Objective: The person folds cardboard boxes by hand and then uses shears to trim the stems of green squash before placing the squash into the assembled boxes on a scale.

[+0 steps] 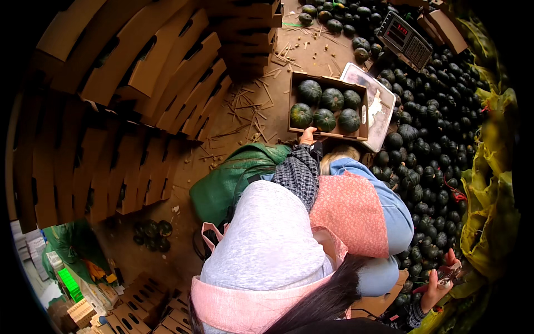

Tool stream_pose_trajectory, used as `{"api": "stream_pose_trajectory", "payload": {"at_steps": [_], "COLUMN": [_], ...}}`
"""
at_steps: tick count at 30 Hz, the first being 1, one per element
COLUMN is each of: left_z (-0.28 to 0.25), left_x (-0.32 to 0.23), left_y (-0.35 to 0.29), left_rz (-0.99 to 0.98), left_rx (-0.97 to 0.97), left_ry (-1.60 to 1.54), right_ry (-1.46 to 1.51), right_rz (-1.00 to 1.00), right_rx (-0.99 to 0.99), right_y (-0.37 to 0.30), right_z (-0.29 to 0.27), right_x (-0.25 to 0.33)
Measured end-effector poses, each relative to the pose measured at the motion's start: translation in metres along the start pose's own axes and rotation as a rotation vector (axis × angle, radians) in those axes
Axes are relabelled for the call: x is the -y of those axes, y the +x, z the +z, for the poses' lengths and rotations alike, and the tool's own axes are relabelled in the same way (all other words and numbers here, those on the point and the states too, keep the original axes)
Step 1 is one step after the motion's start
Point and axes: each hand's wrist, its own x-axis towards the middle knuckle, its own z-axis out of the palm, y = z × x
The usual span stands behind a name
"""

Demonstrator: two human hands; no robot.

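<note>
My left hand (307,135), in a dark checked sleeve, grips the near edge of an open cardboard box (296,131). The box holds several dark green squashes (324,119) and lies partly on the white platform of a scale (384,119). My right hand (437,285) is low at the right, at the edge of a big pile of dark green squashes (434,139). It is closed on a small dark tool with a red part (449,274). My grey top and pink apron (350,211) fill the middle.
Stacks of folded cardboard boxes (139,72) cover the left and the bottom left. A green bag (233,172) lies by my body. The scale's display (405,38) stands at the top right. Yellow-green sheeting (492,211) lines the right. A few squashes (153,231) sit on the straw-strewn dirt floor.
</note>
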Motion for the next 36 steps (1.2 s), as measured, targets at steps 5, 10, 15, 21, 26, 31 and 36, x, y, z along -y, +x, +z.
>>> {"api": "stream_pose_trajectory", "payload": {"at_steps": [5,10,15,21,26,31,36], "left_z": [-0.002,-0.033,-0.052,-0.041,-0.090,-0.015,-0.001], "left_x": [-0.054,-0.095,-0.123,-0.111,-0.164,-0.093,-0.162], "left_y": [-0.012,-0.023,-0.039,-0.057,-0.024,-0.012,0.033], "left_rz": [0.123,0.285,0.290,0.319,0.184,-0.227,-0.619], "left_rx": [-0.055,-0.127,-0.171,-0.255,-0.283,-0.093,0.133], "left_ry": [-0.268,-0.402,-0.515,-0.419,-0.137,1.178,1.682], "right_ry": [0.009,0.039,0.001,-0.107,-0.012,-0.030,0.138], "right_rz": [-0.065,-0.035,-0.084,-0.114,-0.124,0.044,0.276], "right_rx": [0.000,-0.078,-0.067,-0.082,-0.092,-0.242,-0.675], "right_y": [-0.006,0.006,0.028,0.025,0.029,0.003,-0.043], "right_z": [-0.012,-0.011,-0.009,0.011,0.027,0.009,0.005], "right_x": [-0.011,-0.018,-0.016,0.004,0.018,0.000,-0.040]}}
